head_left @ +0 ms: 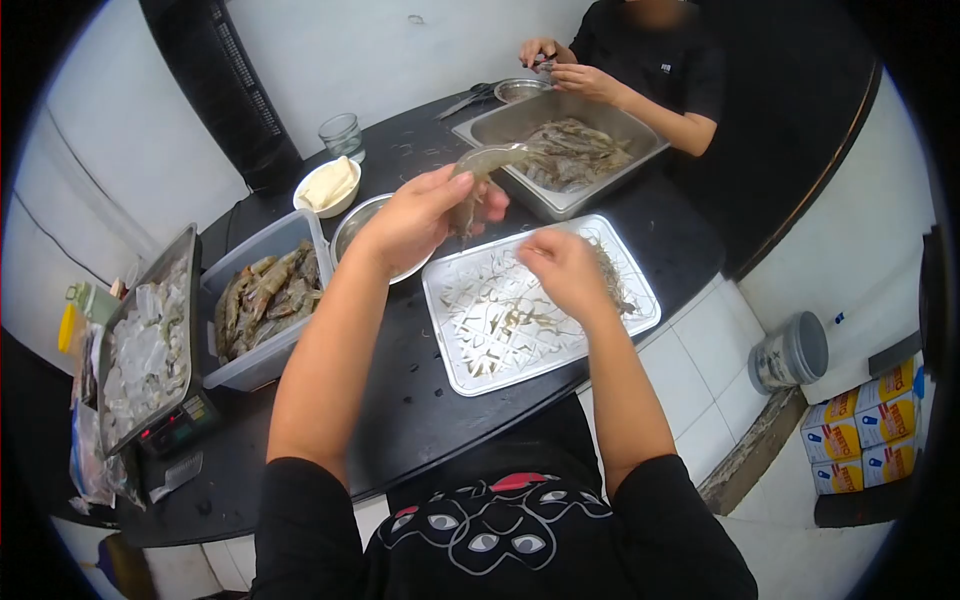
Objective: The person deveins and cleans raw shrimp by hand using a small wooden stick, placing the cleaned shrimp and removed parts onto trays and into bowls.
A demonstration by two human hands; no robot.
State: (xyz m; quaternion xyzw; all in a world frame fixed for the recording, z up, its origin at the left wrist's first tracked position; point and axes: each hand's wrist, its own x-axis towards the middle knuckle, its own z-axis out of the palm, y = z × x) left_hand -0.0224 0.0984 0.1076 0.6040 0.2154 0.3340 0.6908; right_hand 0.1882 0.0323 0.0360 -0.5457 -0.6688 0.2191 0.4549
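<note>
The left hand (418, 212) grips a shrimp (480, 163) between its thumb and curled fingers, above the near side of the metal pan (562, 205). The shrimp sticks out past the fingertips, curving up and to the right, while its lower part hangs by the fingers.

The right hand (568, 272) is over the far part of the white tray (470, 375), its fingers curled in and thumb against them; whether it pinches anything small cannot be told. It is apart from the shrimp, to the right and nearer. Thin scraps lie scattered in the tray.

On the left of the tabletop (385, 400), a plastic bin (250, 375) holds more shrimp, beside a tray of ice (150, 340). At the far side, another person (655, 75) works with both hands by a small bowl (522, 92).
</note>
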